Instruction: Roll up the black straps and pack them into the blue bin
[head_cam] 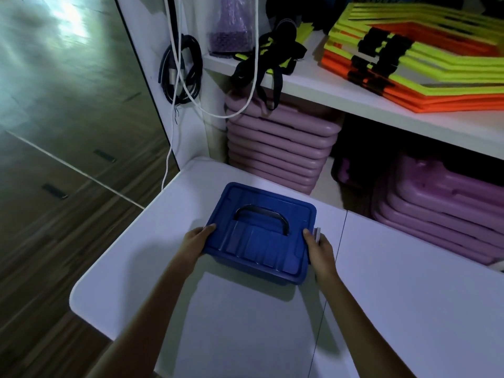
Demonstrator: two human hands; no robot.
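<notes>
The blue bin (259, 241) stands on the white table (409, 296) with its lid on and a dark handle folded flat on top. My left hand (195, 241) grips the bin's left edge, thumb on the lid. My right hand (320, 251) grips the right edge beside a white latch. A tangle of black straps (268, 60) with yellow-green parts hangs over the front of the white shelf (354, 96) behind the table. The bin's inside is hidden by the lid.
Orange and yellow-green flat frames (425, 55) lie stacked on the shelf at the right. Purple step boards (278, 148) are stacked below it. A black cable coil (181, 69) and a white cord (174, 110) hang at the shelf's left side. Wooden floor lies to the left.
</notes>
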